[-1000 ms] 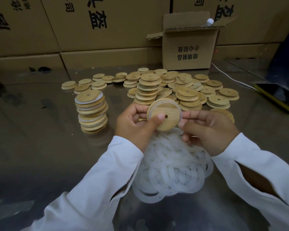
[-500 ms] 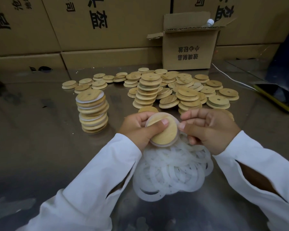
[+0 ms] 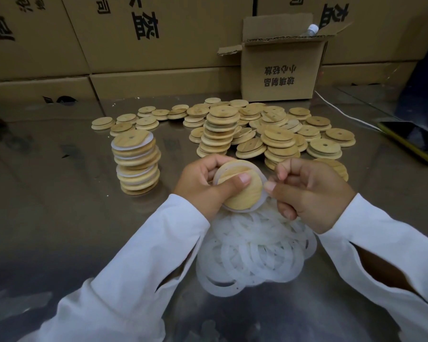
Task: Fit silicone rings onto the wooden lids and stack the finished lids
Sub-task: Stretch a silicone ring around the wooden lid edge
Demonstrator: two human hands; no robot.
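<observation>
Wooden lid (image 3: 241, 187), round and pale, is held just above the counter (image 3: 59, 218) near the middle of the view, tilted toward the camera. The left hand (image 3: 203, 183) grips it, thumb pressed flat on its face and fingers curled behind. A translucent silicone ring (image 3: 235, 210) runs around the lid's rim. The right hand (image 3: 309, 193), fingers curled, pinches that ring at the lid's right edge between thumb and forefinger.

Directly below both hands lies a loose pile of white rings (image 3: 255, 253), many overlapping. To the left stands a stack of finished lids (image 3: 136, 161), slightly uneven, with white ring edges showing between the layers. Beyond the hands spreads a heap of bare lids (image 3: 269, 129), some in short stacks, some single, most with a small centre hole.

At the back an open cardboard box (image 3: 279, 72) sits on the counter, flaps up; a bottle (image 3: 311, 29) with a white cap pokes out of its top, the rest of the contents hidden. Large printed cartons (image 3: 146, 33) line the wall behind. On the right a phone (image 3: 410, 139) in a yellow case lies flat, with a white cable (image 3: 344, 114) running toward it
</observation>
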